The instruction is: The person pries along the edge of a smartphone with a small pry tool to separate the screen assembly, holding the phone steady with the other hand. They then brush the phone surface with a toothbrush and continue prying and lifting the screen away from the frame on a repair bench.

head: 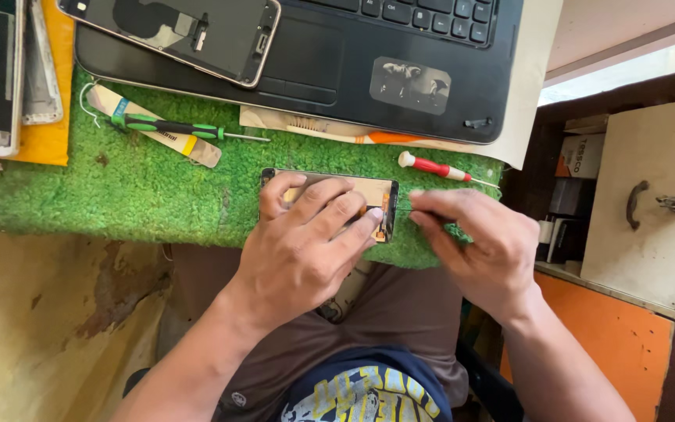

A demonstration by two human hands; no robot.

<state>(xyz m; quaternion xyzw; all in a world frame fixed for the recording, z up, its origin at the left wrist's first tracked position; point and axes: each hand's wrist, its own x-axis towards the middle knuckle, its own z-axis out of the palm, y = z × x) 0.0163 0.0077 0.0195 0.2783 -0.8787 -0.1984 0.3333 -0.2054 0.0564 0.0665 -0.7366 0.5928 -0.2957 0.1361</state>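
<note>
Phone-repair bench — screwdrivers (173, 127) (two), opened handsets (177, 31), laptop (400, 62) on turf mat (158, 195).

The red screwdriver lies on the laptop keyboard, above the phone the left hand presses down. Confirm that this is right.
Not quite. The red screwdriver lies on the green turf mat, just below the laptop, not on its keyboard. The head view shows it. The rest holds: it sits above the phone that the left hand presses down.

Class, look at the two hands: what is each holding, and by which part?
Left hand presses the opened phone, fingers spread over its middle. Right hand pinches something thin near the phone's right edge; it cannot be identified.
</note>
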